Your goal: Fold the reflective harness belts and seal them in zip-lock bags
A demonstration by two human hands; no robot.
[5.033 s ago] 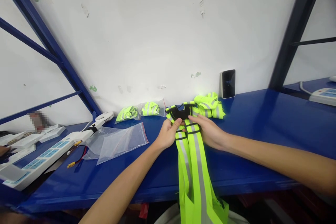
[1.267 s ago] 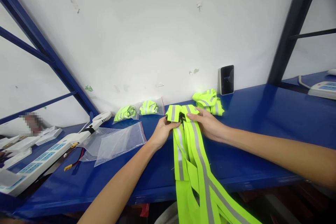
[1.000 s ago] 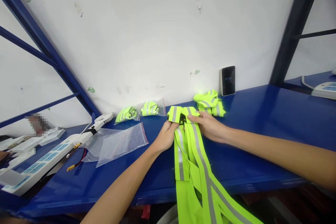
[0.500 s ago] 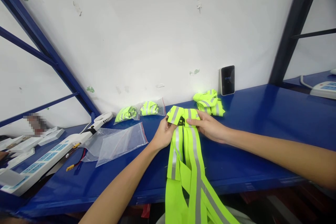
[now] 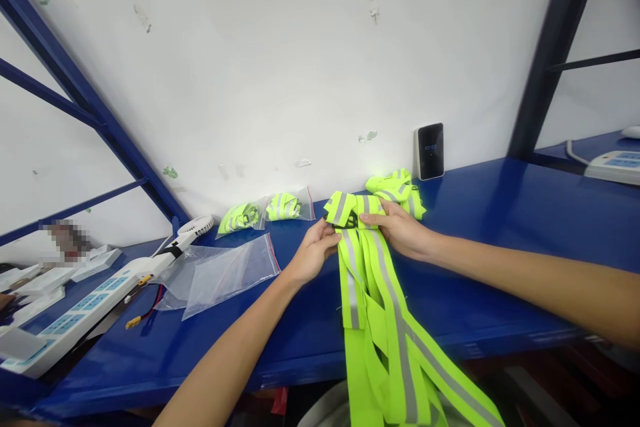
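Both hands grasp the folded upper end of the reflective harness (image 5: 397, 320), a set of yellow-green straps with grey stripes. Left hand (image 5: 311, 252): thumb and fingers nearly together at the left edge of the fold, beside the black fitting (image 5: 350, 221); the fingertips are partly hidden. Right hand (image 5: 404, 230): thumb flat across the front of the fold, fingers behind it and mostly hidden.

The harness is above the blue table (image 5: 500, 213), between the hands. Its straps run toward the wearer and hang over the table's front edge. The tabletop extends to the right, toward the dark upright post (image 5: 550, 60). Behind the right hand, a loose strap bundle (image 5: 397, 185) limits rearward travel; a display device (image 5: 431, 152) leans against the wall (image 5: 280, 67). To the left lie flat zip bags (image 5: 233, 277), with two bagged strap bundles (image 5: 241, 217) near the wall.

Compared with five seconds earlier, striped strap now covers most of the black section previously exposed at the top. Compared with half a second earlier, the left thumb sits lower on the fold, and the hanging straps have shifted right.
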